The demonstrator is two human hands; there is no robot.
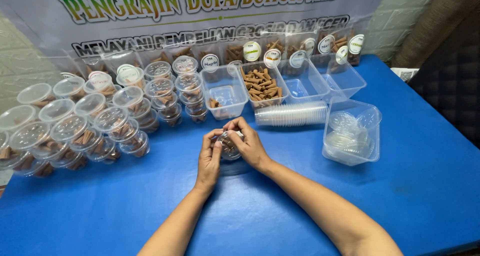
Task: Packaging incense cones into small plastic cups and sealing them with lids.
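Observation:
Both hands meet at the middle of the blue table (400, 196) around a small clear plastic cup (229, 148) that holds brown incense cones. My left hand (209, 158) grips the cup's left side. My right hand (248, 143) covers its top and right side, fingers pressed on the clear lid. Most of the cup is hidden by my fingers.
Stacks of lidded cups with cones (100, 121) fill the left. Behind stand clear tubs: one nearly bare (224, 93), one full of cones (262, 86), two more (320, 78). A sleeve of nested cups (292, 114) lies on its side. A tub of lids (352, 133) is right.

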